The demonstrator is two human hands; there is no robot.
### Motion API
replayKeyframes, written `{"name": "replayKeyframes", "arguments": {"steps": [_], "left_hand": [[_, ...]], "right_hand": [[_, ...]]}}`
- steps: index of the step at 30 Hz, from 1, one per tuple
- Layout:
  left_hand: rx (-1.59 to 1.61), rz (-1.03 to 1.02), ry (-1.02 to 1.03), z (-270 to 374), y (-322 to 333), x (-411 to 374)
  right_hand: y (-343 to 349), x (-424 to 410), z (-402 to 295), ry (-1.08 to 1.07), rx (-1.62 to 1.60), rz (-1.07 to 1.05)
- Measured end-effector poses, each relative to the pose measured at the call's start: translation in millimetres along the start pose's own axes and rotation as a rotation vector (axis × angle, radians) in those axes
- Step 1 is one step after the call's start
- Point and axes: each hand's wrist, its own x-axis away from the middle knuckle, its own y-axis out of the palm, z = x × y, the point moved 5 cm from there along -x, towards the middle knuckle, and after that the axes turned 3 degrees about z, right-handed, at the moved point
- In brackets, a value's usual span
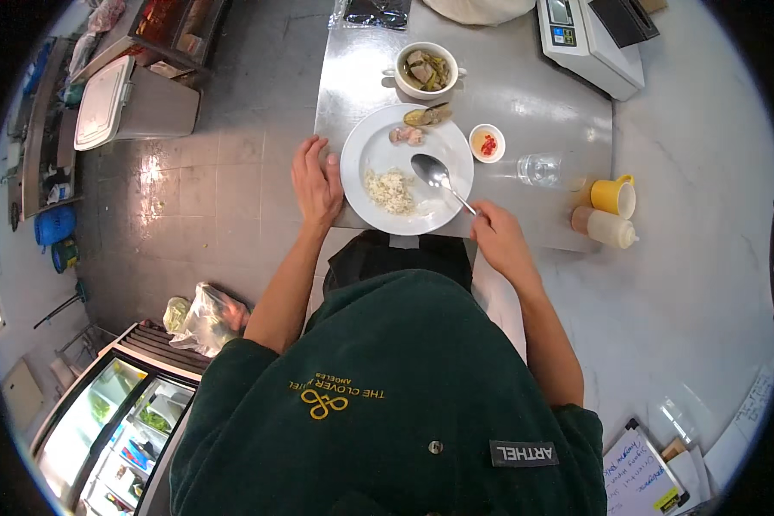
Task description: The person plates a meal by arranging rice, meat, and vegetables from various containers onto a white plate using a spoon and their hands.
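A white plate (361, 187) on the steel table holds rice (391, 192), a piece of meat (407, 135) and a piece of eggplant (429, 115). My right hand (500, 235) grips the handle of a metal spoon (431, 171), whose bowl is over the plate's right half. At the plate's left rim rests my left hand (318, 184), fingers apart, holding nothing. Beyond the plate stands a two-handled white bowl (453, 68) of soup with meat and greens. Right of the plate is a small white dish (487, 143) with liquid and chopped red chili.
On the table's right are a clear glass (540, 170), a yellow mug (613, 197) and a squeeze bottle (603, 227). A digital scale (590, 45) stands at the back right. A lidded bin (142, 103) and plastic bags (209, 319) are on the left.
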Motion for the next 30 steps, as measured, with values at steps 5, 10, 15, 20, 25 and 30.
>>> {"name": "replayKeyframes", "arguments": {"steps": [5,10,15,20,25,30], "left_hand": [[-0.014,0.019,0.019,3.6,-2.9,-2.3],[-0.042,0.04,0.001,6.4,-7.4,-0.2],[-0.032,0.039,-0.01,4.7,-5.1,1.0],[-0.007,0.056,-0.009,0.9,-2.2,3.6],[0.007,0.034,-0.024,-0.6,0.0,2.2],[-0.025,0.036,0.01,4.7,-4.4,1.0]], "right_hand": [[25.6,-32.9,-28.0,-0.239,0.272,0.177],[46.5,-43.9,-44.7,-0.244,0.329,0.133],[28.2,-28.9,-28.5,-0.291,0.368,0.064],[18.9,-15.6,-16.2,-0.383,0.294,0.177],[44.8,-10.7,-27.2,-0.354,0.178,0.209],[42.6,-1.4,-14.6,-0.363,0.125,0.19]]}}
